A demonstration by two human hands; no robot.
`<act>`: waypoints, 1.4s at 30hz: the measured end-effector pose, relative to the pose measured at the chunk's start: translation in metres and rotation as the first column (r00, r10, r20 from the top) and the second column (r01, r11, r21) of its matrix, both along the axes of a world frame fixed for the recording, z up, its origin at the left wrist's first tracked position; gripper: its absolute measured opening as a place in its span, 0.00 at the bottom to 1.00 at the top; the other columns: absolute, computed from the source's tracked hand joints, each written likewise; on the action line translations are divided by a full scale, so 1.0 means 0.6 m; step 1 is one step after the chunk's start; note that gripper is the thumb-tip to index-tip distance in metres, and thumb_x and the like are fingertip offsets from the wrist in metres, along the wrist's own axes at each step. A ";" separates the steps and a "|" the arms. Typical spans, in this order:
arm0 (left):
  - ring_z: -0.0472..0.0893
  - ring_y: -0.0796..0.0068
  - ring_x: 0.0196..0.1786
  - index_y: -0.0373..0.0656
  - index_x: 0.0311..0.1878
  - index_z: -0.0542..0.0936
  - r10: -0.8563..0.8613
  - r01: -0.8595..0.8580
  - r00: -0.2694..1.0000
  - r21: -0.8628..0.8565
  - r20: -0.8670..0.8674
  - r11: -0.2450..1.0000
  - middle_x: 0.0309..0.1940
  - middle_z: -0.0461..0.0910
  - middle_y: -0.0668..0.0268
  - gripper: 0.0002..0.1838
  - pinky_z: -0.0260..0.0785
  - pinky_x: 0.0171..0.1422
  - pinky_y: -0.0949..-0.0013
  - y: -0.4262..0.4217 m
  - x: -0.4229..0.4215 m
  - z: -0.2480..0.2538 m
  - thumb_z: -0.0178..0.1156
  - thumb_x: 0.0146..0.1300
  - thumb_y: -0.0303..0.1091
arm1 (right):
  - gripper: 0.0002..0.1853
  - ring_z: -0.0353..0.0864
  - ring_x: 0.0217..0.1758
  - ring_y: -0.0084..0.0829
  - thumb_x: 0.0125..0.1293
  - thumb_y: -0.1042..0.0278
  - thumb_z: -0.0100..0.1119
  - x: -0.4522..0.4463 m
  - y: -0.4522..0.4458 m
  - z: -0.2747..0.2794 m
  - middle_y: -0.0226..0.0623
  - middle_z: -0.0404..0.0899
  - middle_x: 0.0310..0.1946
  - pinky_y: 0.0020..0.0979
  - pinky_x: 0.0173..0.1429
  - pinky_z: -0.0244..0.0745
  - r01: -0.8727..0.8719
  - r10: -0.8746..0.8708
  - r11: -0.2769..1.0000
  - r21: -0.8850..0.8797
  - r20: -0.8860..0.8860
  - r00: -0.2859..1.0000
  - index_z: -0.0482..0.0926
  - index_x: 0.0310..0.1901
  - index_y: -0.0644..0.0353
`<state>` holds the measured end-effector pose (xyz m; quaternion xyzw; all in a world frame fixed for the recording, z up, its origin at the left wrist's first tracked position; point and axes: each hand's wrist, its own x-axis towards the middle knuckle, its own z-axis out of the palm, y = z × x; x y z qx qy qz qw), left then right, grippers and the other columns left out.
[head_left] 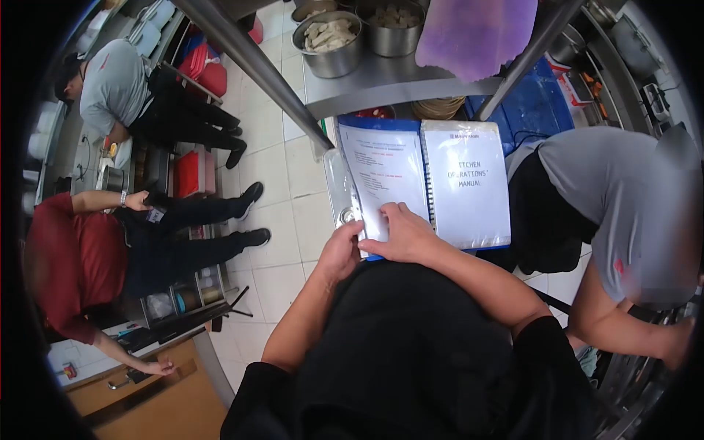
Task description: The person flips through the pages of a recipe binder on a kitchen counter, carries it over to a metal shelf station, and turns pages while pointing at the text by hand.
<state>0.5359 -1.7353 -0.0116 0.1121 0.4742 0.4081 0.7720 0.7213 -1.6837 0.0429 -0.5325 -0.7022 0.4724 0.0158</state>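
Note:
A spiral-bound kitchen operations manual lies spread in front of me, with a blue cover edge and glossy plastic-sleeved pages. Its right side shows the title sheet, and the left page carries printed text in red and dark lines. At that page's lower left edge, my left hand is closed on the sleeves, its fingertips partly hidden. My right hand rests over the bottom of the same page, fingers bent and thumb stretched apart toward the left hand. Under the manual's left side, a metal tray shows.
Steel pots of pale pieces stand on a metal shelf ahead, beside a hanging purple sheet. Slanting metal posts frame it. A person in grey bends close on my right. Two people stand along the left counter, one in a red shirt.

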 end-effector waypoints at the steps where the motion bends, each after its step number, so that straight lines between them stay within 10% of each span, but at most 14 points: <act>1: 0.82 0.65 0.55 0.35 0.62 0.73 -0.024 0.024 1.000 0.016 0.005 1.000 0.55 0.80 0.54 0.19 0.75 0.64 0.59 0.010 0.005 0.012 0.47 0.76 0.38 | 0.49 0.78 0.61 0.55 0.53 0.37 0.73 0.002 0.003 -0.002 0.57 0.72 0.62 0.44 0.65 0.74 0.027 -0.027 1.000 0.009 -0.001 1.000 0.69 0.67 0.66; 9: 0.83 0.65 0.55 0.36 0.60 0.75 -0.229 0.224 0.957 0.047 0.179 0.973 0.54 0.82 0.57 0.17 0.78 0.59 0.62 0.024 -0.022 -0.015 0.49 0.79 0.38 | 0.29 0.84 0.45 0.36 0.64 0.54 0.70 0.020 -0.018 -0.055 0.49 0.82 0.52 0.35 0.53 0.80 0.242 -0.293 0.951 -0.190 -0.312 0.904 0.79 0.62 0.61; 15: 0.84 0.72 0.42 0.38 0.46 0.79 -0.427 0.513 0.829 0.185 -0.361 0.839 0.42 0.84 0.64 0.11 0.78 0.54 0.63 0.030 -0.044 -0.031 0.55 0.76 0.36 | 0.18 0.82 0.37 0.24 0.72 0.60 0.63 0.021 -0.043 -0.108 0.38 0.85 0.40 0.27 0.43 0.77 0.520 -0.599 0.798 -0.303 -0.318 0.735 0.84 0.56 0.62; 20: 0.80 0.79 0.34 0.37 0.38 0.79 -0.288 0.352 0.878 0.110 -0.382 0.929 0.32 0.80 0.68 0.11 0.77 0.41 0.69 0.017 -0.065 -0.055 0.56 0.74 0.35 | 0.16 0.82 0.38 0.23 0.77 0.63 0.57 0.058 -0.020 -0.103 0.36 0.85 0.39 0.26 0.44 0.78 0.661 -0.842 0.539 -0.523 -0.370 0.394 0.80 0.55 0.69; 24: 0.84 0.66 0.37 0.33 0.49 0.78 -0.484 0.589 0.511 -0.121 -0.710 0.799 0.33 0.81 0.58 0.16 0.78 0.45 0.61 0.015 -0.121 -0.098 0.62 0.66 0.36 | 0.22 0.83 0.57 0.36 0.78 0.58 0.53 0.120 -0.012 -0.140 0.44 0.82 0.56 0.41 0.64 0.78 0.588 -0.888 0.414 -0.695 -0.451 0.092 0.74 0.62 0.67; 27: 0.85 0.57 0.42 0.33 0.52 0.77 -0.091 0.609 0.043 -0.046 -0.995 0.792 0.39 0.84 0.49 0.19 0.77 0.50 0.57 -0.004 -0.136 -0.138 0.63 0.64 0.37 | 0.24 0.81 0.61 0.37 0.80 0.56 0.48 0.145 -0.015 -0.148 0.44 0.80 0.59 0.41 0.66 0.76 0.486 -0.909 0.355 -0.799 -0.416 -0.021 0.72 0.65 0.67; 31: 0.84 0.53 0.50 0.34 0.62 0.74 -0.325 0.679 0.450 0.082 -0.832 0.729 0.52 0.82 0.45 0.29 0.77 0.56 0.58 0.058 -0.068 -0.061 0.65 0.65 0.46 | 0.24 0.81 0.61 0.37 0.81 0.56 0.44 0.157 -0.021 -0.170 0.43 0.80 0.59 0.40 0.67 0.75 0.386 -0.895 0.417 -0.823 -0.445 0.017 0.71 0.66 0.67; 34: 0.85 0.55 0.50 0.35 0.64 0.74 -0.323 0.702 0.511 0.170 -0.796 0.692 0.49 0.84 0.50 0.34 0.77 0.55 0.60 0.091 0.004 -0.031 0.65 0.65 0.53 | 0.22 0.82 0.57 0.37 0.79 0.61 0.48 0.141 -0.028 -0.162 0.43 0.80 0.57 0.37 0.62 0.77 0.399 -0.893 0.429 -0.810 -0.448 0.050 0.72 0.65 0.69; 42: 0.82 0.48 0.41 0.33 0.39 0.79 -0.197 0.697 0.478 0.234 -0.856 0.678 0.36 0.83 0.47 0.26 0.73 0.46 0.53 0.117 0.052 0.019 0.56 0.72 0.54 | 0.22 0.78 0.44 0.22 0.70 0.61 0.66 0.074 -0.079 -0.093 0.36 0.82 0.48 0.26 0.51 0.76 0.469 -0.485 0.871 -0.145 -0.402 0.777 0.80 0.60 0.65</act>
